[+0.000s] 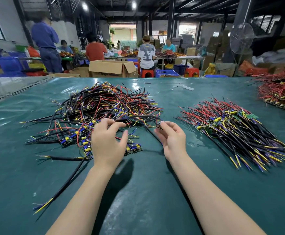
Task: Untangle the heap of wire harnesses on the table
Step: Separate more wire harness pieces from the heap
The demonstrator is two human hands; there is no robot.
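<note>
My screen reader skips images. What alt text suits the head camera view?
A person's left hand reaches into a tangled heap of wires on a green table, while the right hand pinches a small part. A neater pile lies to the right.

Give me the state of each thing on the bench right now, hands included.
Tangled multicoloured wire harness heap: knotted, unsorted.
Red, black and yellow harness pile: laid parallel, apart from heap.
Left hand: fingers curled over heap's near edge; grip unclear.
Right hand: pinching small black connector.
Brown cardboard box: flaps open.
</note>
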